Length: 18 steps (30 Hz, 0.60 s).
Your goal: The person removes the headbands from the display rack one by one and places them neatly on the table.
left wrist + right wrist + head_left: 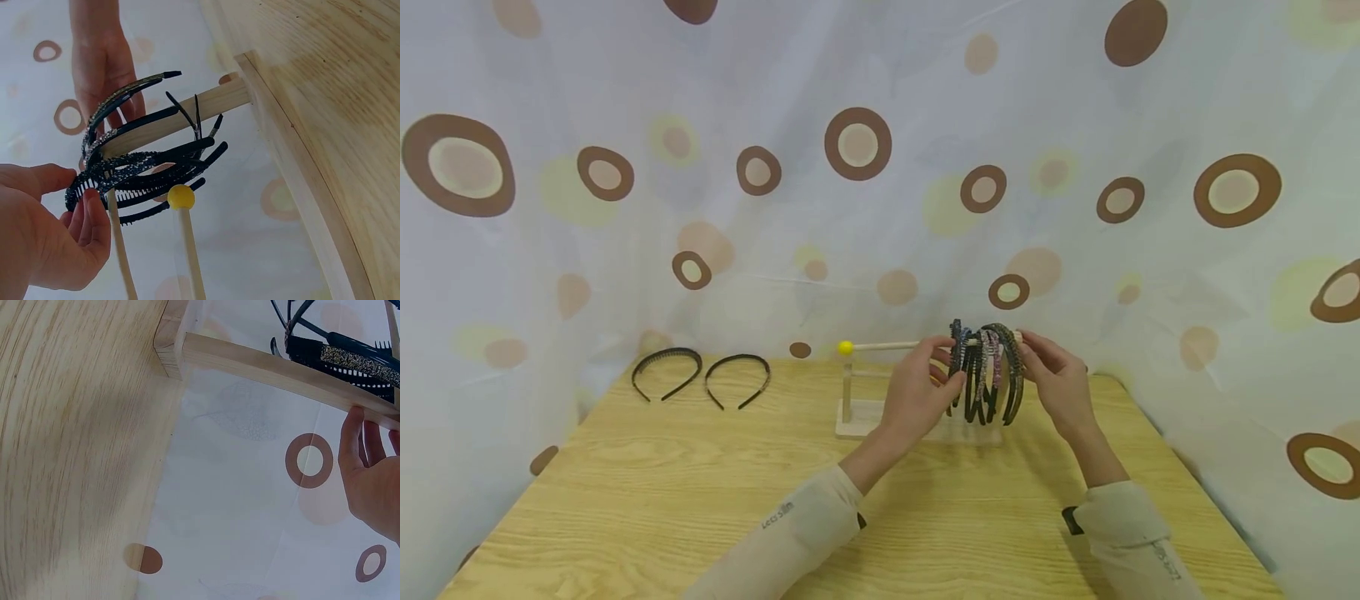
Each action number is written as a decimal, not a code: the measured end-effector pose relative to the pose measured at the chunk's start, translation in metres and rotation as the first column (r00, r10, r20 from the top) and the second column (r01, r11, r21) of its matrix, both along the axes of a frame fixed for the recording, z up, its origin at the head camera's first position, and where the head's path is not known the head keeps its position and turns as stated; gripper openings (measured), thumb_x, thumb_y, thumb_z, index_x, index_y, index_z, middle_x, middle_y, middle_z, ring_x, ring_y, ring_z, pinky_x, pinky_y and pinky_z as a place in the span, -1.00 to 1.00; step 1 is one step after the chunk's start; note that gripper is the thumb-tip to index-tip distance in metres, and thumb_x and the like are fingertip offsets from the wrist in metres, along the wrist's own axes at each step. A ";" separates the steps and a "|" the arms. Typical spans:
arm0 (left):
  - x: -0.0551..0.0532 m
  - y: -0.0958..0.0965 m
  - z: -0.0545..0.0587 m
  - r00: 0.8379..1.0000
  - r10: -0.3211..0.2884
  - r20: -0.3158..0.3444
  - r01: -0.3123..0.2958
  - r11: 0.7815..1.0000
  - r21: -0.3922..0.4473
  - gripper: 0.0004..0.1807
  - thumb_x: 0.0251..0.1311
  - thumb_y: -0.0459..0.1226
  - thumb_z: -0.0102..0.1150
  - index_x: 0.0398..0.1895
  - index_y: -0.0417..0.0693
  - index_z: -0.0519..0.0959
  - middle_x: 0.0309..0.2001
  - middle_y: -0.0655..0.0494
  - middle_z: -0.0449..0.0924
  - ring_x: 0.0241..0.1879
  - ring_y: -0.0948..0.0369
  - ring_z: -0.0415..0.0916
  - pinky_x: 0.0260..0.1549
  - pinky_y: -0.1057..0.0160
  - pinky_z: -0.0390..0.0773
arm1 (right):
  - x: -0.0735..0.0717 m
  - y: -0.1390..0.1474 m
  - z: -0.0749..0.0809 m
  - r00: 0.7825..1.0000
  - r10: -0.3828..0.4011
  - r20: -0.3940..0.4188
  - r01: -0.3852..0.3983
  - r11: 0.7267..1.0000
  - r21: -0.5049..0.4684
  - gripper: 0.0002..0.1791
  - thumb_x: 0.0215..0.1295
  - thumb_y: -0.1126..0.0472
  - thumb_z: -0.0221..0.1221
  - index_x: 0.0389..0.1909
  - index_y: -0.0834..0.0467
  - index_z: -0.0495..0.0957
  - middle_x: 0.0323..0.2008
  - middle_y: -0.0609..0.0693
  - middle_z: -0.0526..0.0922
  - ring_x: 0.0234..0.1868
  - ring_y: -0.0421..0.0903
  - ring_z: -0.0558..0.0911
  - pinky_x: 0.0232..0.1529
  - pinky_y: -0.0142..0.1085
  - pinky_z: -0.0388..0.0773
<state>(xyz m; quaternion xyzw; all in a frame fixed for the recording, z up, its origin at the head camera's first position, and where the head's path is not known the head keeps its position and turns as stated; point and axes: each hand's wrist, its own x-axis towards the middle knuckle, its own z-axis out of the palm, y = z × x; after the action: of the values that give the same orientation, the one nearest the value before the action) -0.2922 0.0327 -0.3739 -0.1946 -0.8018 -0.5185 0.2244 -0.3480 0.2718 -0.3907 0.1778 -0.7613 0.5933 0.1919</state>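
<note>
Several headbands [973,375], black and some glittery or pinkish, hang bunched on the upper rod of a wooden rack [850,423]. My left hand [917,387] pinches a dark headband at the left of the bunch; in the left wrist view the thumb and fingers of the left hand [59,219] meet at a sparkly black headband [87,184] with comb teeth. At the rod's right end, my right hand [1060,383] grips the rack's upright. In the right wrist view, the fingertips of the right hand [375,478] are against the wooden upright [269,367].
Two black headbands, one toothed headband [667,354] and one thinner headband [737,358], lie on the wooden table [685,492] at the left. A yellow ball [846,347] caps the rod's left end. A dotted curtain [880,225] stands behind the table.
</note>
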 end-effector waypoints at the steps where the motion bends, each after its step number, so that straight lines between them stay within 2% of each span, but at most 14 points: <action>1: 0.000 -0.001 0.002 1.000 0.001 -0.005 -0.001 1.000 0.000 -0.51 0.28 -0.30 0.40 0.27 -0.05 0.53 -0.18 0.15 0.59 -0.37 0.30 0.58 -0.45 0.37 0.59 | 0.000 0.000 0.000 1.000 -0.001 -0.001 0.001 1.000 0.001 -0.50 0.56 0.11 0.13 0.39 0.24 0.46 0.26 0.28 0.52 0.07 -0.31 0.60 -0.07 -0.41 0.61; 11: 0.003 -0.011 0.018 1.000 -0.005 -0.006 0.006 0.999 0.039 -0.50 0.25 -0.35 0.41 0.26 -0.06 0.55 -0.16 0.08 0.63 -0.38 0.32 0.59 -0.37 0.37 0.62 | 0.001 0.000 0.002 1.000 0.000 0.002 0.000 1.000 0.002 -0.50 0.56 0.10 0.13 0.40 0.23 0.46 0.27 0.28 0.51 0.09 -0.31 0.59 -0.05 -0.42 0.60; 18: 0.006 -0.020 0.027 0.999 -0.038 -0.009 0.039 0.995 0.088 -0.51 0.24 -0.38 0.40 0.24 -0.09 0.56 -0.16 0.07 0.63 -0.37 0.28 0.61 -0.34 0.35 0.62 | 0.004 -0.002 0.005 1.000 -0.007 0.023 0.007 1.000 -0.003 -0.50 0.56 0.11 0.14 0.38 0.27 0.46 0.28 0.31 0.50 0.05 -0.34 0.59 -0.08 -0.43 0.60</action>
<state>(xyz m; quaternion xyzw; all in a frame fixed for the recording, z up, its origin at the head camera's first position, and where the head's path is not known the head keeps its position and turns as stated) -0.2861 0.0132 -0.3473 -0.2017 -0.7735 -0.5568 0.2257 -0.3441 0.2693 -0.3857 0.1679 -0.7632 0.5958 0.1855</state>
